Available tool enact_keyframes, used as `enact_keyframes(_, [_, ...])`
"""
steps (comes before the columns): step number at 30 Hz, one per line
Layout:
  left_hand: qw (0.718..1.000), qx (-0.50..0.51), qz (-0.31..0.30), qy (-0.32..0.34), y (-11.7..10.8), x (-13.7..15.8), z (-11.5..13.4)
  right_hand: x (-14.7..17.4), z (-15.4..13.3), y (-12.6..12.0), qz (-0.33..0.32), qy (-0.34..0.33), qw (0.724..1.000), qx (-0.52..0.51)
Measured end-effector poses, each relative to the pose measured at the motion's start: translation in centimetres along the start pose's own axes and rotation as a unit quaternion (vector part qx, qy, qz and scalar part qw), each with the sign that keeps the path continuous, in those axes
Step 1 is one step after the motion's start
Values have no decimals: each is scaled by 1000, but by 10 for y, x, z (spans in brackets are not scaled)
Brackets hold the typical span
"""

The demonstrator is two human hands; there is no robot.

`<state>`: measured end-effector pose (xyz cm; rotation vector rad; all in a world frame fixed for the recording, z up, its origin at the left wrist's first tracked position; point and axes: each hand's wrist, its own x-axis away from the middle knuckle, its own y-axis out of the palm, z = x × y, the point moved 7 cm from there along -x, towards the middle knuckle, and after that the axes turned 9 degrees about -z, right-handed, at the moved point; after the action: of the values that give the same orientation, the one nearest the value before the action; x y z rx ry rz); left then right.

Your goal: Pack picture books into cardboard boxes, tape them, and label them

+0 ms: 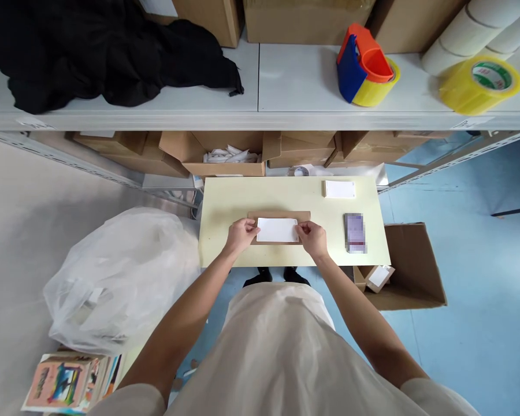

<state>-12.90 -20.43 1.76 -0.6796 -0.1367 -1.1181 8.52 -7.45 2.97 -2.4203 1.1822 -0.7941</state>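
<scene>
On the grey shelf (294, 81) I count: one rumpled black cloth (112, 55); one red-and-blue tape dispenser (366, 55); one thick yellow tape roll (461, 92); several white rolls (468, 34); brown cartons (309, 23) behind. Below: one open carton (225, 169), white pieces (231, 156) inside. Lower left: one translucent plastic bag (121, 283), bulging; near it, stacked books (65, 381).

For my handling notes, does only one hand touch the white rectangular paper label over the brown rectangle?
No: the left hand and right hand hold opposite ends of this white label.
</scene>
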Motion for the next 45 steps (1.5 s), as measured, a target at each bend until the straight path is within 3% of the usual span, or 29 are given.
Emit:
enact_keyframes(12, [994, -94, 50, 41, 2, -1, 9, -11, -4, 4, 9, -16, 995, 97])
enact_keyframes(29, [981, -181, 61, 37, 3, -1, 22, -18, -14, 11, 24, -9, 976, 214])
enact_keyframes(35, [976, -204, 80, 9, -5, -4, 17, -17, -12, 9, 48, -4, 973, 226])
enact_keyframes(40, [984, -166, 72, 10, -8, -10, 5, -14, -6, 5, 63, -26, 975, 213])
enact_keyframes(42, [980, -167, 99, 34, -11, -6, 8, -12, -4, 5, 51, -36, 977, 203])
enact_keyframes(45, [959, -224, 117, 133, -3, 8, 29, -4, -8, 2, 68, -73, 976, 194])
